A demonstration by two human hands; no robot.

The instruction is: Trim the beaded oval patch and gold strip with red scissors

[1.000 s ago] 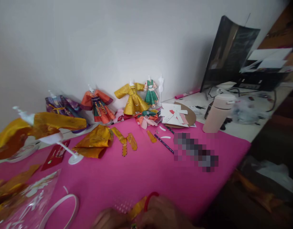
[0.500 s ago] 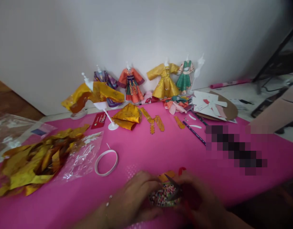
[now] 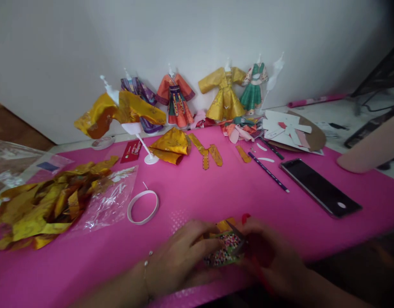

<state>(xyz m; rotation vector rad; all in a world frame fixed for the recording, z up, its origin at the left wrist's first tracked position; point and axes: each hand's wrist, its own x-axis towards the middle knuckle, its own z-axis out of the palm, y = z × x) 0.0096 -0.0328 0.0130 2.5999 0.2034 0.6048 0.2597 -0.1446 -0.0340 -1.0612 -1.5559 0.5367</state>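
Gripping red-handled scissors in closed fingers, a person's right hand is holding the blades parted, their tips pointing leftward to the left hand. That hand, half closed with fingers bent, is resting over the left end of a speckled, multicoloured piece; blur is leaving it unclear whether finger and thumb are pinching it.

The speckled piece is lying directly between the two hands, its long axis running roughly from side to side and rising a little toward the right hand. The left fingers are covering one end, while the right hand is sitting just beside the other. The lower blade is overlapping the piece; the upper is crossing toward a gold brocade scrap along its far edge. Whether either blade is touching cloth cannot be told.

On the pink mat beyond, a narrow white tape roll is lying to the left, near a heap of gold brocade offcuts. A purple pencil and a smartphone are lying to the right. Along the wall, miniature mannequins are wearing an orange robe, a yellow robe and a green dress.
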